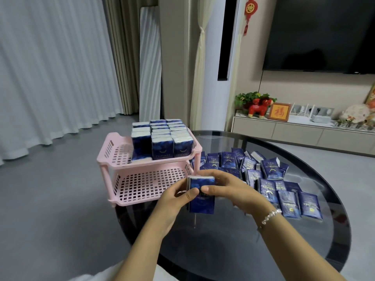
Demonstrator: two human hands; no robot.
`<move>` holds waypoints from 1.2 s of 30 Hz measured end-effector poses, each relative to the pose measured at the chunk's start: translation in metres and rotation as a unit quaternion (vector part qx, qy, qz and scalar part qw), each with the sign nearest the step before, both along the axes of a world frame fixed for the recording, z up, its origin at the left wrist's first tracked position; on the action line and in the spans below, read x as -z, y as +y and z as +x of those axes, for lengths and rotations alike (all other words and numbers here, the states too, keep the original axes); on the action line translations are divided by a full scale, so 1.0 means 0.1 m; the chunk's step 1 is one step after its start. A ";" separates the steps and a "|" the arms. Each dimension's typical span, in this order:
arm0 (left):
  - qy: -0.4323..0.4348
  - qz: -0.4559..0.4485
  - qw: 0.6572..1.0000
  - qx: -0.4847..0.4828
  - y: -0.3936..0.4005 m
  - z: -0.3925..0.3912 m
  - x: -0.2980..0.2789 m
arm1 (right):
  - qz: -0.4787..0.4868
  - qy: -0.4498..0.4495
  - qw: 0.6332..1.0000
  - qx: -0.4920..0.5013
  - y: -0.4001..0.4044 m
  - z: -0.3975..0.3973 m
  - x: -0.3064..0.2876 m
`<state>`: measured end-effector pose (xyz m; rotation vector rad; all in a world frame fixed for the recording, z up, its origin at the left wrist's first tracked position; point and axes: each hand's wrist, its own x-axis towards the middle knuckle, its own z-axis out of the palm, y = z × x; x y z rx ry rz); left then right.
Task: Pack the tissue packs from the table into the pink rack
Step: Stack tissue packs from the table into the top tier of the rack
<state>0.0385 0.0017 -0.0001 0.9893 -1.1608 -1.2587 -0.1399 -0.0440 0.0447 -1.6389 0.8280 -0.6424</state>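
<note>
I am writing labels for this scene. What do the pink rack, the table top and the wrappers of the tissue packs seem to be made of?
Pink rack: apparently moulded plastic, matt, with grid holes.
Table top: probably dark glass, glossy; it reflects light and looks see-through.
Tissue packs: seemingly thin plastic film, shiny and printed blue.

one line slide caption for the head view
Both hands, left hand and right hand, hold tissue packs before the pink rack.

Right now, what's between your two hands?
In the head view, a small stack of blue tissue packs sits between the left hand and right hand, pinched by both.
</note>
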 end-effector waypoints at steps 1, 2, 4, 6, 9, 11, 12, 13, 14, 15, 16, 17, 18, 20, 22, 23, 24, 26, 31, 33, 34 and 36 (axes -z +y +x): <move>-0.012 -0.006 1.000 -0.003 0.02 0.06 -0.05 | -0.016 0.030 0.999 -0.020 -0.03 0.05 -0.07; -0.022 -0.013 1.000 -0.007 0.04 0.13 -0.09 | -0.034 0.061 0.997 -0.039 -0.05 0.10 -0.15; -0.037 -0.029 0.999 -0.010 0.08 0.28 -0.19 | -0.070 0.107 0.988 -0.083 -0.09 0.22 -0.34; -0.058 -0.042 0.997 -0.016 0.10 0.43 -0.31 | -0.098 0.138 0.978 -0.121 -0.10 0.37 -0.54; -0.086 -0.060 0.994 -0.019 0.11 0.64 -0.53 | -0.142 0.173 0.962 -0.153 -0.13 0.60 -0.84; -0.116 -0.061 0.991 -0.028 0.10 0.79 -0.67 | -0.167 0.178 0.955 -0.170 -0.17 0.74 -0.99; -0.135 -0.057 0.989 -0.037 0.09 0.86 -0.73 | -0.176 0.181 0.953 -0.170 -0.20 0.79 -1.06; -0.153 -0.052 0.986 -0.051 0.08 0.94 -0.78 | -0.184 0.184 0.951 -0.165 -0.24 0.84 -1.10; -0.165 -0.047 0.982 -0.076 0.06 1.01 -0.83 | -0.191 0.186 0.951 -0.159 -0.28 0.88 -1.14; -0.176 -0.043 0.977 -0.112 0.02 1.08 -0.87 | -0.195 0.185 0.951 -0.154 -0.32 0.92 -1.17; -0.191 -0.042 0.969 -0.151 -0.03 1.15 -0.90 | -0.197 0.184 0.951 -0.149 -0.36 0.95 -1.19; -0.222 -0.037 0.957 -0.185 -0.08 1.21 -0.93 | -0.198 0.182 0.952 -0.145 -0.40 0.98 -1.21; -0.264 -0.030 0.942 -0.205 -0.13 1.25 -0.96 | -0.198 0.181 0.953 -0.141 -0.43 1.01 -1.22; -0.358 0.002 0.911 -0.205 -0.25 1.33 -0.99 | -0.195 0.180 0.954 -0.138 -0.50 1.04 -1.21; -0.438 0.047 0.881 -0.174 -0.35 1.35 -1.03 | -0.194 0.178 0.955 -0.138 -0.54 1.04 -1.21; -0.465 0.068 0.869 -0.156 -0.39 1.35 -1.06 | -0.194 0.177 0.955 -0.137 -0.56 1.04 -1.20; -0.484 0.089 0.859 -0.139 -0.44 1.35 -1.10 | -0.192 0.178 0.956 -0.136 -0.58 1.03 -1.20; -0.505 0.120 0.848 -0.107 -0.51 1.35 -1.16 | -0.189 0.178 0.955 -0.141 -0.61 1.02 -1.20; -0.458 0.148 0.871 -0.097 -0.59 1.36 -1.15 | -0.185 0.181 0.955 -0.147 -0.68 0.92 -1.22; -0.444 0.140 0.878 -0.115 -0.60 1.37 -1.13 | -0.177 0.172 0.958 -0.149 -0.70 0.87 -1.23; -0.432 0.138 0.883 -0.124 -0.60 1.38 -1.12 | -0.175 0.168 0.958 -0.151 -0.70 0.86 -1.23; -0.394 0.139 0.898 -0.142 -0.62 1.41 -1.11 | -0.174 0.161 0.959 -0.155 -0.70 0.85 -1.25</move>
